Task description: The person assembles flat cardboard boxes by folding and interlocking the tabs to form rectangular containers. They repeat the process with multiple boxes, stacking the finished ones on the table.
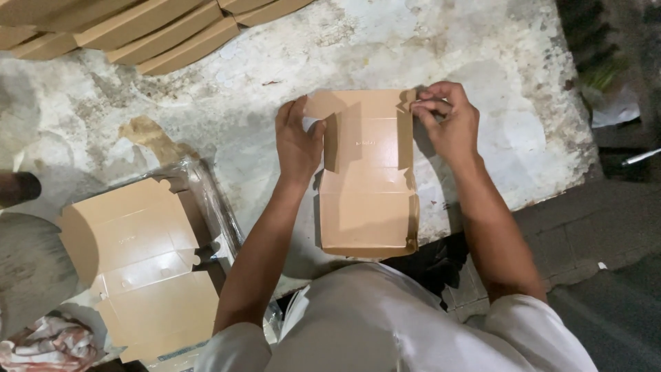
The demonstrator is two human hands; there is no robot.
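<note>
You work a brown cardboard box blank (367, 182) on a worn, stained table (206, 103), the blank lying between your forearms with its near end at the table's edge. Your left hand (297, 141) is curled around the blank's far-left flap, thumb on the inside face. Your right hand (447, 118) pinches the far-right corner tab between thumb and fingertips. To your near left lies a stack of flat blanks (138, 262) in clear plastic wrap (210, 200); finished boxes (138, 31) line the far left. The risk, as it looks: the right-hand pinch sits on a thin notched tab, so a hard pull could tear or crease it, and the overhanging near end could tip the blank off the table.
</note>
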